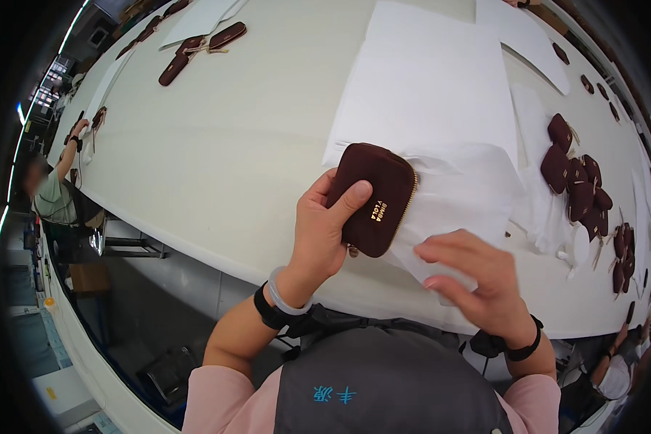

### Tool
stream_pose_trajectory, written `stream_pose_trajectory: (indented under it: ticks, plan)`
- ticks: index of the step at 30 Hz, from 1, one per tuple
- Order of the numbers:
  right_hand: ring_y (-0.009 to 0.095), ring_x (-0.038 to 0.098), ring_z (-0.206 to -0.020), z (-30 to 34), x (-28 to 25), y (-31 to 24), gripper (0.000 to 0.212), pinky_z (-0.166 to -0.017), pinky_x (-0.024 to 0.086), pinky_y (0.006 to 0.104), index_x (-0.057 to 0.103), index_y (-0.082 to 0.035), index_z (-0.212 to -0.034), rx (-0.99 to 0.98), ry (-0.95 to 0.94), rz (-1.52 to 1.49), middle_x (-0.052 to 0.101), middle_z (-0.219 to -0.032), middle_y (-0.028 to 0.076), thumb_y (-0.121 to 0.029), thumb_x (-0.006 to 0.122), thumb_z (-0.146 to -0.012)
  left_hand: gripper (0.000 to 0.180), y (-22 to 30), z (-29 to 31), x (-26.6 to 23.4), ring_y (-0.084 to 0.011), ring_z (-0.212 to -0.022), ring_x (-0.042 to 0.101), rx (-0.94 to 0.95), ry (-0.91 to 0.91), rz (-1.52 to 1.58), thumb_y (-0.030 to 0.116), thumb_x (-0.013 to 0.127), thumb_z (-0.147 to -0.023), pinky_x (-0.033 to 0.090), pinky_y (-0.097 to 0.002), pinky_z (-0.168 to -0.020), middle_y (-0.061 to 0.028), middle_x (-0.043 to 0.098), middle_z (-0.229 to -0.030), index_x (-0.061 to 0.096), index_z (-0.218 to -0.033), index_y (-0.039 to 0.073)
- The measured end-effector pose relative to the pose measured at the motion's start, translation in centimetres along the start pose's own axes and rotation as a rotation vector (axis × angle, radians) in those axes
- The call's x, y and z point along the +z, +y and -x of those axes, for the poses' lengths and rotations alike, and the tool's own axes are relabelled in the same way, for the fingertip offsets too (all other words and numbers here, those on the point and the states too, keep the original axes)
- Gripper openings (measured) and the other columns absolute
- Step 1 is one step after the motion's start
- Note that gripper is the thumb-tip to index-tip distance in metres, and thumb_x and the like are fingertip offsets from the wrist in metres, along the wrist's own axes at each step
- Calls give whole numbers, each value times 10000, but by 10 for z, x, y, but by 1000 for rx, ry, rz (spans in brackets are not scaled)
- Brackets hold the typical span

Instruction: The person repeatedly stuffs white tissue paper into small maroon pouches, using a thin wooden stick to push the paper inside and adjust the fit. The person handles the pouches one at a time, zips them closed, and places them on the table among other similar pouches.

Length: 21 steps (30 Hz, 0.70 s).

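Note:
A dark maroon zip pouch (pixel 365 170) with rounded corners, gold lettering and a gold zipper along its right edge is held up over the table's near edge. My left hand (pixel 322 224) grips it from the left, thumb lying across its front face. To the right, my right hand (pixel 477 278) is apart from the pouch, its thumb and fingers spread with nothing between them. Thin white tissue paper (pixel 463 192) lies beneath and beyond both hands. A bit of metal fitting shows below the pouch, by my left palm.
A stack of white sheets (pixel 434 79) lies ahead on the long pale table (pixel 260 152). Several maroon pouches (pixel 579 195) are heaped at the right, and more pouches (pixel 188 54) lie at the far left. Co-workers sit at the left (pixel 58 192) and right (pixel 615 376) edges.

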State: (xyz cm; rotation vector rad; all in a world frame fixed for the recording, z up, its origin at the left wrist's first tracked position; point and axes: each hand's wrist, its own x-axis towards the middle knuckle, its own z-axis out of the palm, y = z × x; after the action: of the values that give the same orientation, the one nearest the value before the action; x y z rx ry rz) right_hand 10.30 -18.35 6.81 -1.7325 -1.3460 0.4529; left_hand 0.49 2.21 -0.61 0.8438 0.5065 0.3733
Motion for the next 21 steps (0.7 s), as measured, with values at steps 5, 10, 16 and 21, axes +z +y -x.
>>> stream_pose_trajectory:
  ticks: [5,10,16,21]
  plan:
    - [373,579,-1288,2,1,16,565,-1097,463,493,493,143,-1378,284,119,-1168,587,-1340,282,-306,574,-1045,536,19,21,21,-101,-877,694,228,-171,-232,117,848,-822,510,-202,-611,-69,721,-1078,599,-1286,14]
    - [293,486,-1360,21,13,28,684,-1106,414,449,453,56,-1457,292,-19,-1211,489,-1488,172,-323,720,-955,673,28,34,34,-157,-1056,694,385,-345,-452,135,929,-709,557,-304,-930,-84,730,-1159,613,-1293,25]
    - [291,509,-1357,26,34,52,728,-1131,424,465,392,-35,-1503,181,5,-1299,511,-1471,137,-478,632,-978,679,26,50,47,-190,-1023,727,498,-379,-535,159,931,-716,575,-301,-888,-99,741,-1147,621,-1308,38]
    - [294,580,-1275,36,23,40,800,-1069,489,452,437,8,-1456,295,58,-954,561,-1408,155,-595,590,-952,642,55,39,39,-203,-964,748,379,-582,-764,227,896,-770,584,-278,-834,-82,754,-1103,622,-1335,93]
